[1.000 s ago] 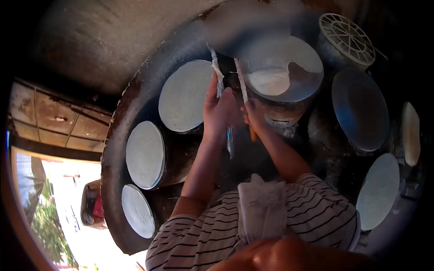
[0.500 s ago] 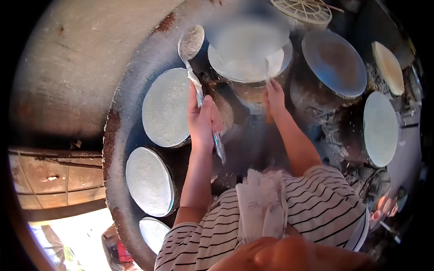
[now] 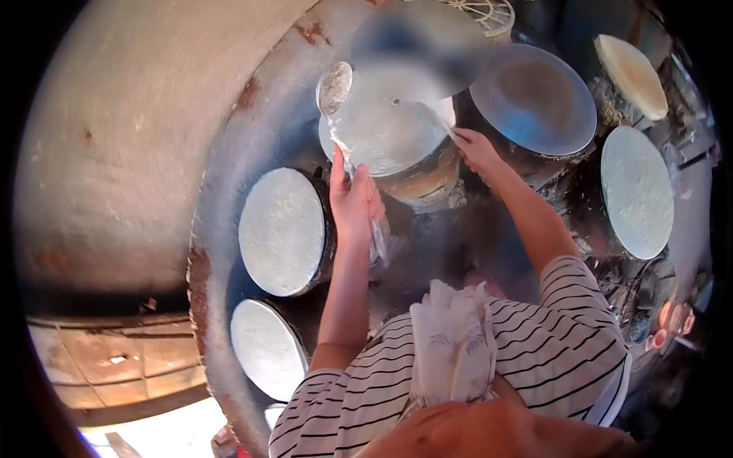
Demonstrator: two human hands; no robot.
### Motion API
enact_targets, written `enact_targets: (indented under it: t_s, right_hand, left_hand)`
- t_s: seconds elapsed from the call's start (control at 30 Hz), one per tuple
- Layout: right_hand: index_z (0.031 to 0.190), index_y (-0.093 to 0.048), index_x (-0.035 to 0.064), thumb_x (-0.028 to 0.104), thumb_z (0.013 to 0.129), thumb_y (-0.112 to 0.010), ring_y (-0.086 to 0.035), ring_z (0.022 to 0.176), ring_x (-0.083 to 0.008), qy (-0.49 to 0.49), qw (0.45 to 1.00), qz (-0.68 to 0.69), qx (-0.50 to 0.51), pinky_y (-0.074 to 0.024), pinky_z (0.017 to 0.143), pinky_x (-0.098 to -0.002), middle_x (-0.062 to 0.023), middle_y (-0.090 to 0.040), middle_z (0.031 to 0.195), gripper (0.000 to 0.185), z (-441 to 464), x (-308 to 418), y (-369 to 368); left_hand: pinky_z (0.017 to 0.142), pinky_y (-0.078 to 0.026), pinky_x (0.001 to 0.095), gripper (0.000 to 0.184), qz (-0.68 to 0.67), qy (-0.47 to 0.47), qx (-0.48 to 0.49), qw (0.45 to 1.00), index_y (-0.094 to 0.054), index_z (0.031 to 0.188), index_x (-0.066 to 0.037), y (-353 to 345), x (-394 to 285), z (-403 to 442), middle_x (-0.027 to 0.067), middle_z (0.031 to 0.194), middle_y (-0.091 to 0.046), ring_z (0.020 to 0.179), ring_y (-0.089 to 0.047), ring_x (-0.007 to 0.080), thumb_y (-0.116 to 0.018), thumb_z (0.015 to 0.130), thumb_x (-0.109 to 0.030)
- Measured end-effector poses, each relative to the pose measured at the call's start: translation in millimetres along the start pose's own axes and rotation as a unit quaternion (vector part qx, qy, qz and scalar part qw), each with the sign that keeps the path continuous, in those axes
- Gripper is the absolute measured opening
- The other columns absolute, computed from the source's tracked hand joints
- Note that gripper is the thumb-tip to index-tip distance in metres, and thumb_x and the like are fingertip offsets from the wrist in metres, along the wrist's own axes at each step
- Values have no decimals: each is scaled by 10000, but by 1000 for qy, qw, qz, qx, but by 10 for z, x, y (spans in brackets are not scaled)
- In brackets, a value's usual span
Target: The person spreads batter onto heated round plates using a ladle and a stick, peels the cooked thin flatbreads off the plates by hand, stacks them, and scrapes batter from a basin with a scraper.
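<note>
My left hand (image 3: pixel 356 200) is closed round the handle of a batter-coated ladle (image 3: pixel 334 88), its bowl over the left edge of the large round pan (image 3: pixel 374 141) at the centre back. My right hand (image 3: pixel 475 150) grips a flat spreading tool (image 3: pixel 437 120), which reaches over the right part of that pan. Pale batter covers most of the visible pan surface. A blurred patch hides its far side. To the left of my left hand is another pan covered in white batter (image 3: pixel 282 231).
At the front left is another white-covered round (image 3: pixel 267 349). A bare dark pan (image 3: pixel 533 99) stands at the back right, with a pale round (image 3: pixel 637 192) and a tilted flatbread (image 3: pixel 631 76) beyond it. A white slatted lid (image 3: pixel 489 14) is at the back.
The view has shifted, bringing the pans to new places in it. The pale batter has spread over more of the central pan. The spreading tool has swung to point left; both hands keep their hold.
</note>
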State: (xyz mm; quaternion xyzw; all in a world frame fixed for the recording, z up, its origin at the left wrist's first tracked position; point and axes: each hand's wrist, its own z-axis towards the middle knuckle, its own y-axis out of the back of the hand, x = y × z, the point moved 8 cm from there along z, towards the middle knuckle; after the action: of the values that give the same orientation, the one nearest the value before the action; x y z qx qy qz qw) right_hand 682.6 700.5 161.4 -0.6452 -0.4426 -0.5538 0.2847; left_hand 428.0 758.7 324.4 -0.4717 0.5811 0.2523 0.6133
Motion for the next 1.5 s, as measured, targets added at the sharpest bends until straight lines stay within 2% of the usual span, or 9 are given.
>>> enact_targets:
  t_s: [0.1, 0.27, 0.47, 0.67, 0.93, 1.17, 1.27, 1.4, 1.5]
  right_hand:
    - [1213, -594, 175, 241, 926, -546, -481, 477, -97, 246, 947, -206, 18, -384, 402, -261, -35, -548, 683, 299, -69, 84, -15]
    - [1247, -576, 176, 241, 937, -516, -460, 469, -82, -85, 994, -64, 36, -389, 400, -254, -6, -524, 616, 322, -409, -504, 843]
    - [1165, -597, 139, 201, 916, -489, -613, 651, -329, 327, 880, -333, -83, -485, 611, -447, -193, -608, 735, 278, 520, 415, 365]
    - [1155, -560, 80, 145, 899, -458, -604, 630, -383, 143, 904, -373, -151, -479, 564, -488, -190, -612, 694, 284, 118, 235, 877]
    - [1137, -547, 147, 199, 920, -442, -597, 753, -416, 155, 917, -361, -70, -462, 640, -517, -195, -630, 794, 247, 362, 427, 795]
    - [1041, -596, 108, 156, 896, -503, -595, 751, -405, 151, 935, -292, -132, -466, 626, -487, -208, -623, 805, 179, 7, 455, 653]
    - [1029, -603, 78, 144, 886, -506, -591, 795, -417, 109, 962, -209, -135, -465, 659, -485, -222, -617, 834, 184, -420, -34, 334]
    - [1076, -616, 94, 160, 869, -529, -602, 837, -396, 138, 979, -146, -38, -482, 711, -452, -214, -623, 878, 234, -191, -93, -190]
    - [1125, -636, 162, 167, 824, -592, -623, 780, -354, 236, 926, -276, -105, -500, 708, -426, -170, -647, 876, 304, -200, 660, -25]
  left_hand:
    - [337, -238, 218, 567, 2, 24, -9, 1000, -211, 1466, -237, -357, 109, 293, -44, 554, -306, 386, -275, 44, -415, 961, -77]
    - [335, -264, 220, 578, 60, 48, -23, 997, -194, 1472, -196, -510, 229, 536, -42, 563, -329, 378, -281, 50, -436, 958, -94]
    - [323, -276, 210, 524, -47, 88, 27, 995, -256, 1439, -293, -881, 468, 891, -41, 576, -346, 381, -309, 55, -426, 976, -120]
    - [282, -281, 164, 436, -265, 173, 140, 938, -299, 1402, -337, -807, 222, 1024, -18, 627, -389, 352, -311, 25, -312, 1011, -144]
    - [426, -356, 236, 377, -491, 398, 76, 771, -350, 636, -129, -773, 469, 1291, -45, 491, -304, 415, -341, 75, -470, 975, -243]
    - [440, -385, 252, 361, -471, 341, 91, 808, -389, 653, -128, -649, 772, 1679, -25, 525, -362, 404, -374, 102, -408, 985, -268]
    - [449, -397, 257, 314, -104, 110, 52, 987, -407, 684, -139, -258, 1066, 1588, -27, 544, -377, 427, -392, 108, -397, 981, -241]
    - [430, -335, 240, 247, -289, 128, -127, 940, -400, 735, -152, -841, 1357, 934, -38, 571, -314, 478, -367, 89, -412, 971, -225]
    - [385, -338, 230, 224, -685, 211, 80, 693, -404, 727, -150, -1093, 1225, 1101, -45, 528, -341, 421, -364, 61, -417, 950, -171]
